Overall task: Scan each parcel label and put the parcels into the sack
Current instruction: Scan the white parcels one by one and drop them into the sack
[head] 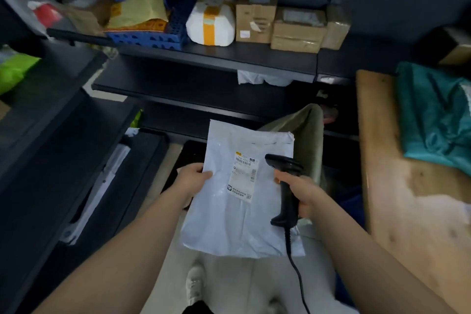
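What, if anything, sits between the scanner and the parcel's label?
Nothing visible. The scanner in the right hand faces the label; the left hand grips the parcel at its left edge, clear of the label.

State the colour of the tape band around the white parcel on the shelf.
Orange-yellow tape band on the white parcel; head view shows it.

Single head view, angled forward and down.
The wide-angle camera looks from above the forearms, close over the left hand (191, 178), right hand (304, 192), white parcel (229, 222) and scanner (285, 205) at centre; the shelves (229, 56) stand farther ahead, across the top.
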